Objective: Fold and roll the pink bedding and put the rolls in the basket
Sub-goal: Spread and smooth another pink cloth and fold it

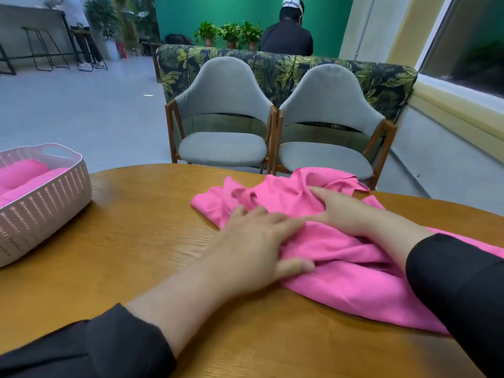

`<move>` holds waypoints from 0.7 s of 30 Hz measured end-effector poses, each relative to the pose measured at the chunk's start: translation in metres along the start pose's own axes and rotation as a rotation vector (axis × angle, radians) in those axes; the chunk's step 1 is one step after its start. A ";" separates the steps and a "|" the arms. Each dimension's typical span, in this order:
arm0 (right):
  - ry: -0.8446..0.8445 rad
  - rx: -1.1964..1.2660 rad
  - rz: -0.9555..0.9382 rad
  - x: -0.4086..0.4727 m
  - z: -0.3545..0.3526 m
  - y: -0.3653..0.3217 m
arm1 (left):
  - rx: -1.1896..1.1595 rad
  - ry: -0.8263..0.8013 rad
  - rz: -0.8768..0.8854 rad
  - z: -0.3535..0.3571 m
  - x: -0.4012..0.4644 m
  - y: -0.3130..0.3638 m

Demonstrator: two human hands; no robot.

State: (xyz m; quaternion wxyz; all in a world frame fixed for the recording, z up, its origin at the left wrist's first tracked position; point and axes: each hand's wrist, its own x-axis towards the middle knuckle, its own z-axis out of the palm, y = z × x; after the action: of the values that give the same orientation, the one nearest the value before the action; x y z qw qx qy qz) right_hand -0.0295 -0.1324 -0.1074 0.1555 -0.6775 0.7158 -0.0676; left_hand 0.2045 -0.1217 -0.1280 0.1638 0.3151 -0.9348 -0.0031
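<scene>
Two black sleeves point(90, 347) reach in over a round wooden table point(136, 241) with a warm, grained top. The left hand point(253, 241) lies flat on the near edge of the crumpled pink bedding point(341, 271), fingers spread and straight, thumb resting on a fold. Just beyond it the right hand point(343, 211) presses on the cloth with fingers extended toward the left; whether its fingertips gather any fabric I cannot tell. The bedding sprawls unfolded across the right half of the table, its far corner reaching the table's edge. Well apart, at the left rim of the table, sits a pale woven basket point(46, 211) holding pink rolls point(24, 175). Behind the table stand two grey upholstered chairs point(226, 115) with wooden frames, side by side, backed by a leaf-patterned sofa point(381, 83). Farther off, potted plants point(231, 34) line a green wall point(218, 9), a person in black point(286, 36) sits facing away, and bar stools point(43, 47) stand on the grey floor at left
</scene>
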 end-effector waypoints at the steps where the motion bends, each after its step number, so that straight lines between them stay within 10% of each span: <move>1: -0.079 -0.066 -0.001 -0.003 0.003 -0.001 | 0.082 -0.079 0.026 0.006 0.000 0.006; 14: -0.206 -0.288 0.152 0.004 0.011 -0.021 | 0.189 0.049 -0.459 0.017 0.031 -0.055; 21: -0.175 -0.234 0.158 0.027 0.028 0.007 | -0.206 0.063 -0.116 0.050 0.028 -0.006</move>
State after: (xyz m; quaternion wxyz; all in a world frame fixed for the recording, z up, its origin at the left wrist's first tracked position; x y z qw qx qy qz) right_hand -0.0287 -0.1554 -0.1397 0.1421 -0.6359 0.7534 0.0881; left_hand 0.1719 -0.1484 -0.1675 0.2243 0.3499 -0.9042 -0.0987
